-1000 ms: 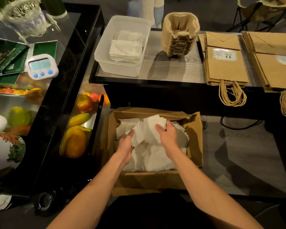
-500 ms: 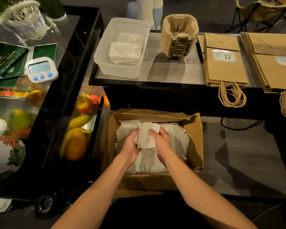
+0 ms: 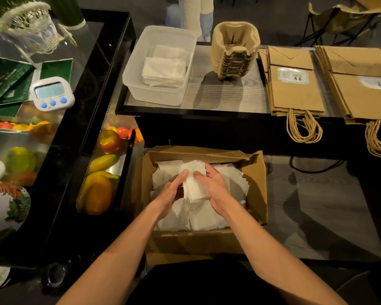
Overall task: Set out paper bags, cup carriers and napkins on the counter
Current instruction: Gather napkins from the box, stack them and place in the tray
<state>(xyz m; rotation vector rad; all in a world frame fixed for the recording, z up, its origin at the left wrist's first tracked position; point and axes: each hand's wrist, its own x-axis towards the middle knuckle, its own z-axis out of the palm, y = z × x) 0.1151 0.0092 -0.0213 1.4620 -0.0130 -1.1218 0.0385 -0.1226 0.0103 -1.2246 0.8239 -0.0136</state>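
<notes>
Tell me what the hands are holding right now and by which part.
A bundle of white napkins, above the cardboard box: the left hand presses flat against its left edge, the right hand grips its right edge.

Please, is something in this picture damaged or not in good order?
The cardboard box has a torn, ragged right flap. The napkins inside it lie loose and crooked, unlike the flat pile in the plastic tub on the counter. The paper bags lie in neat stacks.
</notes>
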